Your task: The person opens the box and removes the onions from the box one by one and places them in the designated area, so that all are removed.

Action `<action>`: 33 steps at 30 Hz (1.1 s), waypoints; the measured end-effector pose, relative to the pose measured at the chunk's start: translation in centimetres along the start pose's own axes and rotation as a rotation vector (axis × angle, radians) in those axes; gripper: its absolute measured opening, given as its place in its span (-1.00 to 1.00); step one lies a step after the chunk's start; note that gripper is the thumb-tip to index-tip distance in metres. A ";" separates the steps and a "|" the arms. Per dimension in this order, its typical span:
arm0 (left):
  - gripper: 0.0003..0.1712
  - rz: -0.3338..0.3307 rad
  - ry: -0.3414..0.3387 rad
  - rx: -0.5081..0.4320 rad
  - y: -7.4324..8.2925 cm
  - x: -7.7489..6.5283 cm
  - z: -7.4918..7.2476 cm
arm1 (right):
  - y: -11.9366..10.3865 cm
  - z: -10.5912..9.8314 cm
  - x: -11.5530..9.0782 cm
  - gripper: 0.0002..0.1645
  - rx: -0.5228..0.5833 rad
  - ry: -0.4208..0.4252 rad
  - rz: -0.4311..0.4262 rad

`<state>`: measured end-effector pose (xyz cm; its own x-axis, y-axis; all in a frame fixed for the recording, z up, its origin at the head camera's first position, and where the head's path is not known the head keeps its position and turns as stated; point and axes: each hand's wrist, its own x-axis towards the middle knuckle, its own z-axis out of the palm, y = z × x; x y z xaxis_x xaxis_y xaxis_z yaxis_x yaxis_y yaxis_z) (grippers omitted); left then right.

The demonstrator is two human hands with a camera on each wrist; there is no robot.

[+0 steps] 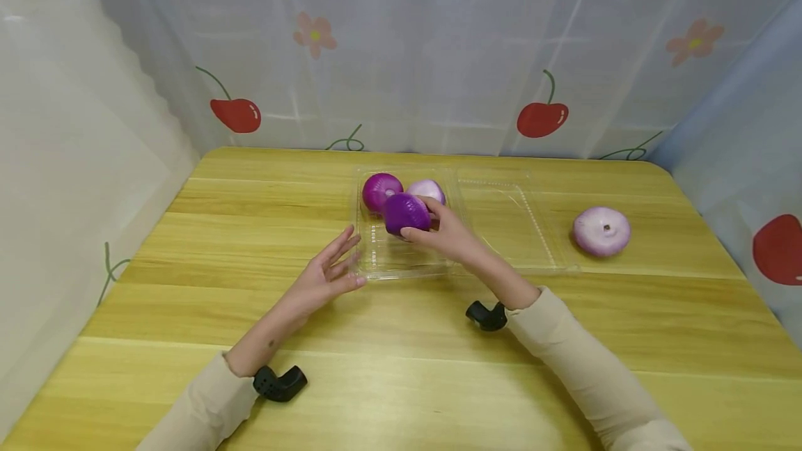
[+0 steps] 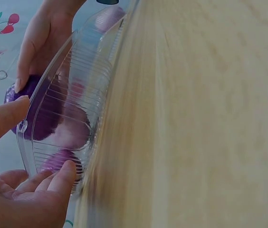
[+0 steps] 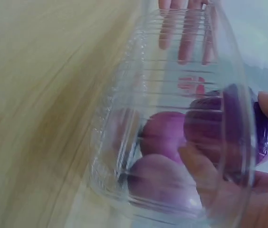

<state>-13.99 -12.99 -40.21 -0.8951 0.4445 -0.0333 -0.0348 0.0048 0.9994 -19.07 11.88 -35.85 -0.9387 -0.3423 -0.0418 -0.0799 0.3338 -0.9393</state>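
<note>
My right hand grips a dark purple onion over the near part of a clear plastic clamshell container. Behind that onion, a magenta onion and a paler, whitish-purple onion lie inside the container at its far end. At the container's left wall is my left hand, fingers spread and holding nothing. In the left wrist view, its fingertips are close against the clear wall; contact is hard to tell. Through the ribbed wall, the right wrist view shows the held onion partly above the rim.
The container's clear lid lies folded open to the right on the wooden table. Farther right sits another pale purple onion. A patterned curtain hangs behind the table, with more sheeting at both sides.
</note>
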 end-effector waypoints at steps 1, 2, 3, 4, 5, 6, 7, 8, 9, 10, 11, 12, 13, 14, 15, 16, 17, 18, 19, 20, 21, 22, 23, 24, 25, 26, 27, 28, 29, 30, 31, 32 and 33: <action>-0.01 0.004 -0.001 -0.001 0.0 0.0 0.0 | 0.0 -0.1 -0.1 -0.20 0.020 0.001 -0.002; 0.00 0.005 -0.002 -0.002 0.0 0.0 0.0 | 0.0 -0.2 -0.2 -0.22 0.044 -0.002 -0.005; 0.00 0.007 -0.003 -0.004 0.0 0.0 0.0 | 0.0 -0.3 -0.3 -0.24 0.063 -0.005 -0.008; 0.00 0.007 -0.002 -0.004 0.0 0.0 0.0 | 0.0 -0.4 -0.3 -0.25 0.082 -0.008 -0.011; 0.00 0.009 -0.003 -0.006 0.0 0.0 0.0 | 0.1 -0.5 -0.4 -0.27 0.102 -0.011 -0.014; 0.00 0.010 -0.004 -0.007 0.0 0.0 0.0 | 0.2 -0.6 -0.4 -0.28 0.116 -0.012 -0.016; 0.00 0.011 -0.005 -0.008 0.0 0.0 0.0 | 0.2 -0.7 -0.5 -0.28 0.130 -0.013 -0.017; 0.00 0.012 -0.005 -0.009 0.0 0.0 0.0 | 0.2 -0.8 -0.5 -0.29 0.139 -0.013 -0.020; 0.00 0.013 -0.006 -0.011 0.0 0.0 0.0 | 0.3 -0.9 -0.6 -0.29 0.147 -0.010 -0.019; 0.00 0.015 -0.007 -0.012 0.0 0.0 0.0 | 0.3 -1.0 -0.6 -0.28 0.155 -0.009 -0.022; 0.00 0.016 -0.008 -0.013 0.0 0.0 0.0 | 0.2 -1.2 -0.7 -0.27 0.157 -0.008 -0.024; -0.01 0.017 -0.007 -0.013 0.0 0.0 0.0 | 0.3 -1.3 -0.8 -0.26 0.160 -0.008 -0.028; -0.01 0.018 -0.006 -0.014 0.0 0.0 0.0 | 0.2 -1.5 -0.9 -0.26 0.162 -0.005 -0.030; -0.01 0.017 -0.005 -0.014 0.0 0.0 0.0 | 0.3 -1.7 -1.0 -0.25 0.165 -0.006 -0.036; -0.01 0.017 -0.004 -0.015 0.0 0.0 0.0 | 0.3 -1.9 -1.1 -0.24 0.167 -0.005 -0.039; -0.01 0.016 -0.002 -0.016 0.0 0.0 0.1 | 0.3 -2.1 -1.2 -0.25 0.166 -0.008 -0.047; -0.01 0.016 -0.001 -0.017 0.0 0.0 0.1 | 0.3 -2.2 -1.3 -0.25 0.163 -0.006 -0.053; -0.01 0.016 -0.001 -0.018 0.0 0.0 0.1 | 0.4 -2.4 -1.4 -0.26 0.161 -0.003 -0.058; 0.00 0.016 -0.001 -0.019 0.1 0.0 0.1 | 0.4 -2.6 -1.6 -0.27 0.157 0.001 -0.063; -0.01 0.015 -0.002 -0.017 0.1 0.0 0.1 | 0.4 -2.8 -1.7 -0.28 0.153 0.006 -0.069; -0.01 0.014 -0.003 -0.016 0.1 0.0 0.1 | 0.5 -3.0 -1.9 -0.29 0.147 0.010 -0.076; -0.01 0.014 -0.002 -0.015 0.1 0.0 0.1 | 0.5 -3.2 -2.0 -0.29 0.143 0.014 -0.082; -0.01 0.013 -0.003 -0.014 0.1 0.0 0.1 | 0.6 -3.4 -2.2 -0.30 0.140 0.020 -0.087; -0.01 0.011 -0.003 -0.012 0.1 0.0 0.1 | 0.7 -3.7 -2.3 -0.30 0.138 0.025 -0.092; -0.01 0.011 -0.004 -0.010 0.1 0.0 0.0 | 0.8 -3.9 -2.5 -0.30 0.137 0.030 -0.097; -0.01 0.010 -0.003 -0.009 0.1 0.0 0.0 | 1.0 -4.2 -2.7 -0.31 0.136 0.035 -0.104; -0.01 0.009 -0.003 -0.009 0.1 0.0 0.0 | 1.1 -4.5 -2.8 -0.31 0.134 0.040 -0.108; -0.01 0.010 -0.001 -0.008 0.1 0.0 0.0 | 1.2 -4.8 -3.0 -0.31 0.132 0.048 -0.109; -0.01 0.010 -0.002 -0.006 0.1 0.0 0.0 | 1.3 -5.1 -3.2 -0.30 0.129 0.054 -0.110; -0.01 0.010 -0.001 -0.005 0.1 0.0 0.0 | 1.5 -5.4 -3.4 -0.29 0.124 0.061 -0.109; -0.01 0.010 -0.002 -0.002 0.1 0.0 0.0 | 1.6 -5.7 -3.5 -0.29 0.118 0.066 -0.110; -0.01 0.009 -0.001 -0.003 0.1 0.0 0.0 | 1.7 -6.0 -3.7 -0.28 0.114 0.073 -0.109; -0.01 0.009 -0.002 -0.003 0.1 0.0 0.0 | 1.8 -6.2 -3.9 -0.27 0.108 0.081 -0.105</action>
<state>-13.98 -12.98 -40.15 -0.8945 0.4464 -0.0241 -0.0280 -0.0021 0.9996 -17.63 19.30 -35.25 -0.9515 -0.2965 0.0817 -0.1461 0.2019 -0.9684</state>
